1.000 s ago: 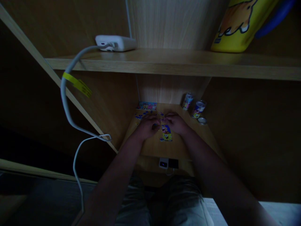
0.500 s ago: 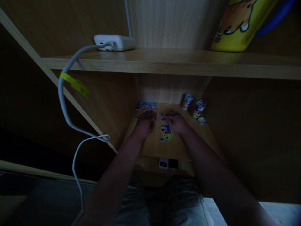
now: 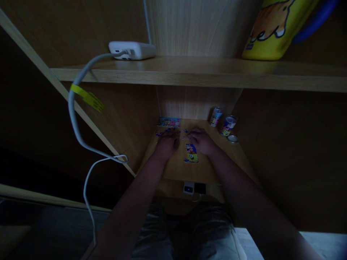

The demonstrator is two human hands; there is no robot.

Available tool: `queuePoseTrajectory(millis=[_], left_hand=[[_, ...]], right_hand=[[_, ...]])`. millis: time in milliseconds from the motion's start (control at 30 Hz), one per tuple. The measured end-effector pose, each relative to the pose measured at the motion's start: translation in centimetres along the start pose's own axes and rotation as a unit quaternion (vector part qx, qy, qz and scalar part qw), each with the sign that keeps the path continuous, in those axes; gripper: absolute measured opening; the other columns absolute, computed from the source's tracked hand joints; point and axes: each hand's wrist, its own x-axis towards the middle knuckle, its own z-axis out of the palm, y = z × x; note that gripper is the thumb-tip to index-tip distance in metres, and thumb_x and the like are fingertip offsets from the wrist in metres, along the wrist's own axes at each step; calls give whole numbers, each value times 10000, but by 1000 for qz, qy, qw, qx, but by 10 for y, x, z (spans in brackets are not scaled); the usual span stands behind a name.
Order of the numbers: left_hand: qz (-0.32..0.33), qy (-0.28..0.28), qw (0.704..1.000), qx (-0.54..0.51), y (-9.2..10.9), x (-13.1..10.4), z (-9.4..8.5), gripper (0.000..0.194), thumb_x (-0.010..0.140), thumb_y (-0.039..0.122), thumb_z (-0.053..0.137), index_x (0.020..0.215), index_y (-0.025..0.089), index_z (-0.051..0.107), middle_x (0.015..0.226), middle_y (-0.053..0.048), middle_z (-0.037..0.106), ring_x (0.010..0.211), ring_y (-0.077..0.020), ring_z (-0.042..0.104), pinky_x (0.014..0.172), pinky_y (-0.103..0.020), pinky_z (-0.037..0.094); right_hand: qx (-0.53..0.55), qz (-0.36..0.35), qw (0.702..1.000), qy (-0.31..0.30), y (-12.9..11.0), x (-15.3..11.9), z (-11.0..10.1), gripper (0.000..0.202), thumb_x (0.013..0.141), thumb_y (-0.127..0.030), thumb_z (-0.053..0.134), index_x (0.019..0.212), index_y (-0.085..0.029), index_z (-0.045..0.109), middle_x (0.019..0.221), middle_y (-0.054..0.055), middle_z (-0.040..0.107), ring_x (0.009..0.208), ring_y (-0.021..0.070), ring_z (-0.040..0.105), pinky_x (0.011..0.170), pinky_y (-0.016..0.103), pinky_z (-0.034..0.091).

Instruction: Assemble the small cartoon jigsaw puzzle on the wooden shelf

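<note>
Small loose puzzle pieces (image 3: 168, 130) lie scattered on the wooden desk around my fingers. My left hand (image 3: 167, 143) rests over some of them, its fingers curled; what it holds, if anything, is hidden. Opposite it, my right hand (image 3: 200, 139) has its fingers bent down at the pieces between the hands, and its fingertips are too dark to make out. Just below the hands lies a partly joined puzzle (image 3: 192, 153) with yellow and blue cartoon figures. A flat cartoon picture (image 3: 169, 122) is at the desk's back left.
Two cartoon-printed cans (image 3: 216, 116) (image 3: 228, 125) stand at the back right beside a round lid (image 3: 232, 138). A shelf (image 3: 173, 76) above bears a white device (image 3: 132, 50) with a hanging cable and a yellow mug (image 3: 268, 36). Small devices (image 3: 189, 188) lie at the front.
Both hands have shifted slightly over the pieces. The pieces between them look differently placed, with fewer showing in the middle.
</note>
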Motion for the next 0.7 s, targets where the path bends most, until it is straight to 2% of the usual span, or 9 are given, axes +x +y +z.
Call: queuePoseTrajectory(millis=[233, 433, 533, 700], left_hand=[[12, -1, 1000, -29, -2, 0, 3, 224, 1066, 385, 682, 1137, 231, 828, 1299, -117, 810, 1249, -332, 724, 1185, -512, 535], [34, 24, 997, -65, -9, 2, 10, 122, 1023, 316, 754, 1102, 258, 827, 1262, -88, 817, 1206, -310, 734, 1134, -498, 561], [52, 34, 995, -73, -10, 1, 12, 111, 1031, 280, 732, 1090, 274, 826, 1228, -70, 823, 1185, -301, 736, 1119, -501, 563], [74, 54, 992, -92, -11, 1, 14, 40, 973, 234, 774, 961, 249, 809, 1147, -87, 814, 1145, -303, 742, 1099, -509, 562]], right_hand=[[34, -34, 999, -21, -5, 0, 5, 360, 1166, -379, 540, 1107, -256, 873, 1227, 102, 778, 1233, 284, 667, 1144, 492, 515], [42, -42, 998, -6, -4, -1, 6, 451, 1192, -413, 459, 1121, -236, 868, 1205, 112, 770, 1191, 285, 666, 1109, 503, 532], [40, -38, 998, -16, -4, -1, 7, 454, 1197, -440, 451, 1162, -256, 865, 1215, 103, 774, 1201, 284, 663, 1128, 510, 517], [49, -48, 997, -34, -3, 0, 8, 493, 1204, -481, 427, 1179, -262, 868, 1217, 101, 785, 1250, 293, 656, 1180, 537, 481]])
